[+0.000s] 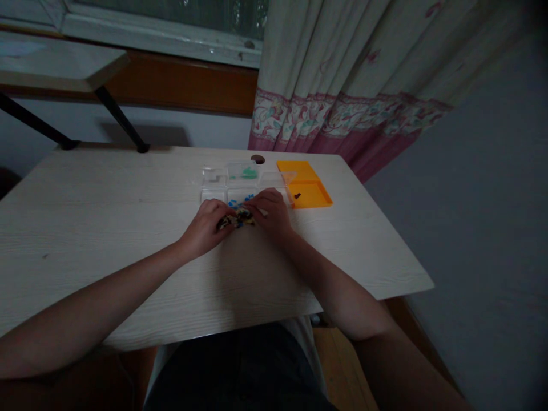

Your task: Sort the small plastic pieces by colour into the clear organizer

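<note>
A small heap of mixed pieces [242, 217], dark, cream, yellowish and blue, lies on the table between my hands. My left hand [208, 227] curls around the heap's left side, with small dark pieces between thumb and fingers. On the right, my right hand [273, 216] reaches over the heap, fingertips pinched together near the blue pieces [233, 203]; what they hold is too small to make out. Just behind is a clear plastic compartment box [214, 195]. Blue pieces lie in one front compartment, partly hidden by my hands. Green pieces [248, 172] lie farther back.
An orange open case [319, 194] lies right of the clear box, with a small dark piece [297, 196] inside. A round hole [258, 159] pierces the table [128, 245] at the back. A raised shelf [64, 63] on black legs stands left; a curtain [308, 108] hangs behind.
</note>
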### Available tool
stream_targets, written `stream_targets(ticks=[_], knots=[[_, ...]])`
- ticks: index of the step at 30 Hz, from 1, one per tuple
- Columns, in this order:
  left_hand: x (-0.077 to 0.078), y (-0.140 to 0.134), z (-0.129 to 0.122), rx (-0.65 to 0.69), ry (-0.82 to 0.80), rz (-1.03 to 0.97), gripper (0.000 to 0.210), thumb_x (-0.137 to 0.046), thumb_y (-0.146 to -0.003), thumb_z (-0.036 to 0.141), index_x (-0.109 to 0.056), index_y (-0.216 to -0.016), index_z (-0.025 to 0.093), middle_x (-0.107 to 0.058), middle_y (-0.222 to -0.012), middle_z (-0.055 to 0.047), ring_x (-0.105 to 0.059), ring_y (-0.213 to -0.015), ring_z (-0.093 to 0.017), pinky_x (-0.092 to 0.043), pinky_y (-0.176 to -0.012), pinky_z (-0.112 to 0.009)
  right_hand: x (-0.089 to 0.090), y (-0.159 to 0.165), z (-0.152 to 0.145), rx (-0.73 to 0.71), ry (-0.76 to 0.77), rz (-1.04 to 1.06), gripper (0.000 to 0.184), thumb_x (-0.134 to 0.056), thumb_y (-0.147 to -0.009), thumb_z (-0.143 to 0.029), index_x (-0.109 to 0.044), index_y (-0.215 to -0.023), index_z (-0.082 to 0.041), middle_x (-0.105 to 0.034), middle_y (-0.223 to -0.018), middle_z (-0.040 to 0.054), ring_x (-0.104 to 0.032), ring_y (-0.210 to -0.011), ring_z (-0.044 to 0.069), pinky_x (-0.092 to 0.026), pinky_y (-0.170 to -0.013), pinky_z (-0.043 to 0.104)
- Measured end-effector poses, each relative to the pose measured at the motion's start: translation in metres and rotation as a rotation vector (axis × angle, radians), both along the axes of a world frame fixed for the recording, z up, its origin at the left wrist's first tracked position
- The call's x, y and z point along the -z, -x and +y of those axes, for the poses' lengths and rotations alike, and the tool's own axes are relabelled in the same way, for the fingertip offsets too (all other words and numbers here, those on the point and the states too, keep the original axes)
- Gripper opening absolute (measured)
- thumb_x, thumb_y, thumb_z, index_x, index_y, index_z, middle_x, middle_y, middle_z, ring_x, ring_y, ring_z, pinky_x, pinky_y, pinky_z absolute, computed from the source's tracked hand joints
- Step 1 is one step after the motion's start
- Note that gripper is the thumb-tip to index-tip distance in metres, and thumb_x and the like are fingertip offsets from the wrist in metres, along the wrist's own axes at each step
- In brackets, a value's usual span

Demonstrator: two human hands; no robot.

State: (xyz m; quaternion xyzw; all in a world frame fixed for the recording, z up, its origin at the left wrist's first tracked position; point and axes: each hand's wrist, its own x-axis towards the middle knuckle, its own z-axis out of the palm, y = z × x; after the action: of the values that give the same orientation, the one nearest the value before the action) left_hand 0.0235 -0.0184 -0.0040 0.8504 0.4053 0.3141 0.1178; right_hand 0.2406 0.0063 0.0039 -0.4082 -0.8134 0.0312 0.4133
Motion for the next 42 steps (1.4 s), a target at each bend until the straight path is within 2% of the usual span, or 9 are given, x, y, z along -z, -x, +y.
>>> stream_targets(ticks=[4,8,17,23,33,42], knots=[[-0.001,-0.001,-0.002,0.038,-0.020,0.051,0.026,-0.063,-0.085,0.033,-0.067,-0.107,0.020,-0.057,-0.108,-0.010,-0.051,-0.106,-0.027,-0.044,-0.093,-0.044,0.000,-0.002,0.002,0.060,-0.009,0.081,0.017,-0.062,-0.089,-0.037,-0.075,-0.085,-0.026,-0.069,-0.080,0.0025,-0.061,-0.084,0.017,-0.046,-0.084,0.035],[-0.001,-0.002,-0.003,0.068,-0.041,0.095,0.024,-0.059,-0.088,0.032,-0.069,-0.108,0.024,-0.057,-0.112,-0.010,-0.051,-0.108,-0.027,-0.044,-0.094,-0.045,0.003,-0.005,0.004,0.112,-0.024,0.141,0.017,-0.063,-0.088,-0.038,-0.075,-0.086,-0.026,-0.070,-0.080,0.0021,-0.062,-0.082,0.017,-0.047,-0.084,0.035],[0.001,-0.002,-0.003,0.057,-0.069,0.110,0.026,-0.055,-0.087,0.019,-0.070,-0.107,0.024,-0.056,-0.112,-0.010,-0.051,-0.108,-0.026,-0.045,-0.094,-0.044,0.005,-0.011,0.010,0.199,0.025,0.190,0.020,-0.061,-0.089,-0.040,-0.074,-0.085,-0.026,-0.073,-0.085,0.0012,-0.062,-0.085,0.018,-0.046,-0.085,0.037],[0.001,-0.002,-0.004,0.068,-0.069,0.085,0.028,-0.049,-0.085,0.011,-0.069,-0.102,0.021,-0.056,-0.113,-0.011,-0.050,-0.108,-0.026,-0.045,-0.094,-0.044,0.006,-0.012,0.011,0.207,0.039,0.201,0.020,-0.061,-0.089,-0.041,-0.073,-0.084,-0.026,-0.073,-0.083,0.0012,-0.063,-0.084,0.018,-0.046,-0.084,0.037],[-0.004,-0.004,-0.006,0.073,-0.034,0.128,0.021,-0.055,-0.086,0.023,-0.068,-0.102,0.020,-0.057,-0.112,-0.011,-0.051,-0.109,-0.027,-0.043,-0.096,-0.045,0.005,-0.012,0.011,0.196,0.029,0.191,0.019,-0.061,-0.089,-0.039,-0.073,-0.083,-0.027,-0.073,-0.084,0.0004,-0.063,-0.084,0.018,-0.046,-0.085,0.037],[-0.001,-0.002,-0.005,0.064,-0.016,0.119,0.016,-0.058,-0.086,0.028,-0.068,-0.097,0.021,-0.058,-0.110,-0.009,-0.051,-0.108,-0.027,-0.043,-0.096,-0.044,0.004,-0.011,0.010,0.214,0.026,0.193,0.018,-0.062,-0.089,-0.039,-0.073,-0.084,-0.026,-0.073,-0.084,0.0006,-0.063,-0.084,0.018,-0.045,-0.084,0.036]])
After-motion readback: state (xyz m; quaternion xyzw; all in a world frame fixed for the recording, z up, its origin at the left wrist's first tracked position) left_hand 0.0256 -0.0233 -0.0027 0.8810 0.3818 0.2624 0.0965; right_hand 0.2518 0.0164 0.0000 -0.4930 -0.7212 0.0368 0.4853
